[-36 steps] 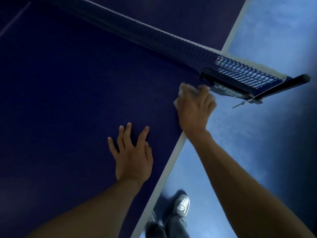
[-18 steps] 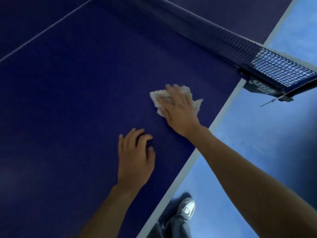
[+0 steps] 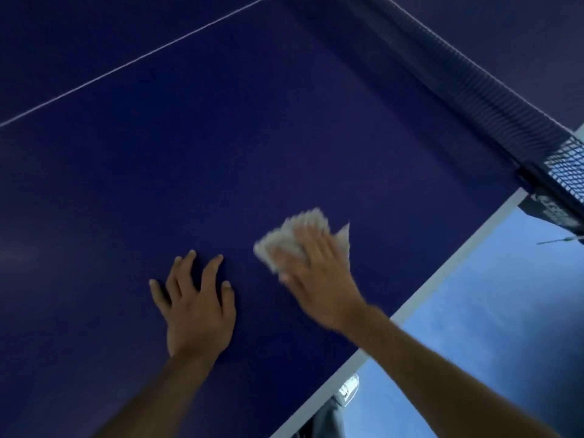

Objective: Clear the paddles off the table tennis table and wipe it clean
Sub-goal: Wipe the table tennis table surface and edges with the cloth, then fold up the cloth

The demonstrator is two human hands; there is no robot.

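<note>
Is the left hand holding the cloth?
No, the left hand lies flat on the table with fingers spread and nothing in it; the cloth sits under the right hand.

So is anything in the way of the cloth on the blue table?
Only the left hand, resting flat on the table just left of the cloth under the right hand. No paddles are in view.

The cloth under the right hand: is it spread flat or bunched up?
Bunched up: the cloth bulges in uneven folds under the right hand, though blur hides details.
</note>
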